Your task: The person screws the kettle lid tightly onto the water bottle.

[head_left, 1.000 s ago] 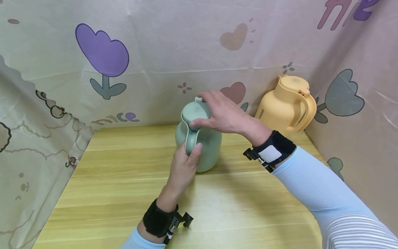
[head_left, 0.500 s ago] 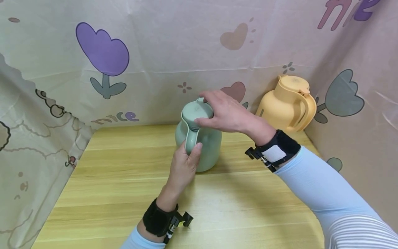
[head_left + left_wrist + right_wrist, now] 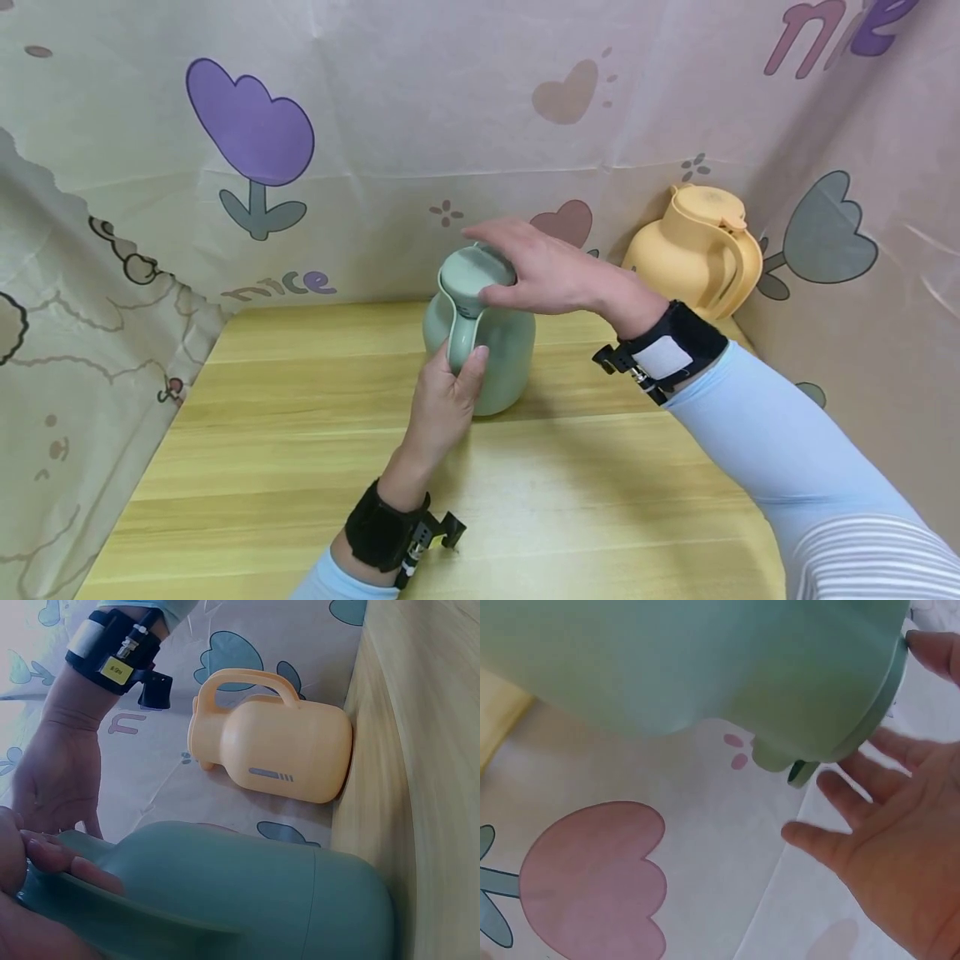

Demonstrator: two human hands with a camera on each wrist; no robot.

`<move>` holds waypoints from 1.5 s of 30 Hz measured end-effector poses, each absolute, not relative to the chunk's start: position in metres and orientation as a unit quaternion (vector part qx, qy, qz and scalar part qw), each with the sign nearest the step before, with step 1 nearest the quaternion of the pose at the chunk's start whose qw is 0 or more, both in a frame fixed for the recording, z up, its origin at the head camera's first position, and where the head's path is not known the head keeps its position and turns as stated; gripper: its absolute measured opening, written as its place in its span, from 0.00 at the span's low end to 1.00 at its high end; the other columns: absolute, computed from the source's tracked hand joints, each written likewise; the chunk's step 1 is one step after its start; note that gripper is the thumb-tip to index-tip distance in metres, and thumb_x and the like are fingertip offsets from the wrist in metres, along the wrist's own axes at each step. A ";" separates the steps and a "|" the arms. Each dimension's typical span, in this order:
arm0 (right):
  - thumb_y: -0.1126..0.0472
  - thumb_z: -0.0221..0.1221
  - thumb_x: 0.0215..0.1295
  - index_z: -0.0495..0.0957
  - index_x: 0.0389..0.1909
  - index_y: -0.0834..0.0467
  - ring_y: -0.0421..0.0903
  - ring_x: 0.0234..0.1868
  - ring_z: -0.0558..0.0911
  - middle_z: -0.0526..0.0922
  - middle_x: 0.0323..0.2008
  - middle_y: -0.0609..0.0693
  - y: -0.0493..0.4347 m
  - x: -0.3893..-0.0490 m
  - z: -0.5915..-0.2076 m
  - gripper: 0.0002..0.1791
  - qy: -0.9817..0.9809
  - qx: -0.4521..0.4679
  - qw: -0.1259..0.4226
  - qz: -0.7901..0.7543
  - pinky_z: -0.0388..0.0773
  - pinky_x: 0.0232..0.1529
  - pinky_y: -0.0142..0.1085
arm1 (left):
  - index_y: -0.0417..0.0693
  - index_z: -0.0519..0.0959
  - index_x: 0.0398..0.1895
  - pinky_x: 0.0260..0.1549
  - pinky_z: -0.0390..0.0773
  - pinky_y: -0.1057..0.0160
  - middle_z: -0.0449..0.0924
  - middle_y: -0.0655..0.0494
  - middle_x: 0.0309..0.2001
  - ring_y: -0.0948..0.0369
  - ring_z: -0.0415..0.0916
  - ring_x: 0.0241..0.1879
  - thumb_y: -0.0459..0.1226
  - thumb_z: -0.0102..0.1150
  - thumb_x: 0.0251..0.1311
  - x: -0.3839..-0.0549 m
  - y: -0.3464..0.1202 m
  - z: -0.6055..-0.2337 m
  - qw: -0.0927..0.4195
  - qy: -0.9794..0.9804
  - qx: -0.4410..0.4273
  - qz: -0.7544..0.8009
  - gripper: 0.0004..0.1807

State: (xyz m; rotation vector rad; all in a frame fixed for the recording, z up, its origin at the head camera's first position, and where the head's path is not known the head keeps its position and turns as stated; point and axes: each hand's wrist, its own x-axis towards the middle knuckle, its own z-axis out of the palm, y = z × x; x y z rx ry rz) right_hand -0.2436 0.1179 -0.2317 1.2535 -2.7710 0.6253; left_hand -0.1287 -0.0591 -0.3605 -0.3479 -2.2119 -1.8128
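A pale green thermal jug (image 3: pixel 508 358) stands upright on the table. My left hand (image 3: pixel 441 404) grips its handle (image 3: pixel 462 340), thumb along the near side; curled fingers show at the handle in the left wrist view. My right hand (image 3: pixel 555 271) spans the round lid (image 3: pixel 467 275), thumb at the near edge and fingers over the far edge by the spout. In the right wrist view the thumb tip meets the lid rim (image 3: pixel 889 694), while the fingers (image 3: pixel 821 844) are spread on the other side. A dark band shows under the lid.
A yellow jug (image 3: pixel 682 250) with its lid on stands at the back right, near my right forearm. Printed cloth (image 3: pixel 390 100) hangs behind and on both sides of the wooden table (image 3: pixel 300 467).
My right thumb has slid right along the lid's near edge, and the index finger has straightened out leftward over the far edge. The left hand and jug stay put.
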 end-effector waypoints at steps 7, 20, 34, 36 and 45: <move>0.51 0.63 0.66 0.62 0.80 0.53 0.48 0.75 0.67 0.69 0.75 0.50 0.117 -0.245 -0.228 0.42 -0.895 0.403 -0.018 0.191 0.66 0.73 0.46 | 0.48 0.68 0.31 0.32 0.69 0.62 0.63 0.58 0.23 0.60 0.65 0.27 0.43 0.56 0.79 -0.128 -0.059 -0.360 0.124 -0.762 -0.117 -0.625 0.17; 0.31 0.67 0.64 0.67 0.77 0.52 0.52 0.67 0.73 0.74 0.68 0.53 0.113 -0.245 -0.233 0.47 -0.916 0.366 0.021 0.162 0.71 0.65 0.50 | 0.47 0.68 0.31 0.31 0.67 0.64 0.64 0.58 0.23 0.61 0.65 0.26 0.43 0.56 0.80 -0.127 -0.059 -0.361 0.125 -0.766 -0.116 -0.620 0.17; 0.32 0.65 0.65 0.69 0.76 0.50 0.51 0.64 0.75 0.75 0.67 0.52 0.107 -0.241 -0.222 0.44 -0.927 0.353 0.004 0.129 0.73 0.63 0.51 | 0.48 0.67 0.31 0.30 0.67 0.64 0.63 0.58 0.22 0.62 0.63 0.25 0.44 0.55 0.80 -0.128 -0.060 -0.359 0.125 -0.761 -0.125 -0.624 0.17; 0.26 0.65 0.63 0.70 0.75 0.51 0.55 0.65 0.76 0.75 0.67 0.55 0.105 -0.241 -0.223 0.47 -0.932 0.343 0.018 0.114 0.70 0.67 0.54 | 0.48 0.66 0.31 0.30 0.67 0.64 0.63 0.58 0.23 0.62 0.63 0.25 0.43 0.55 0.80 -0.128 -0.060 -0.359 0.126 -0.761 -0.126 -0.624 0.17; 0.34 0.65 0.66 0.68 0.76 0.50 0.48 0.69 0.71 0.74 0.70 0.47 0.105 -0.241 -0.221 0.42 -0.917 0.375 -0.011 0.137 0.72 0.64 0.47 | 0.48 0.66 0.30 0.29 0.66 0.65 0.62 0.59 0.22 0.63 0.62 0.24 0.41 0.55 0.80 -0.128 -0.060 -0.360 0.126 -0.754 -0.133 -0.630 0.17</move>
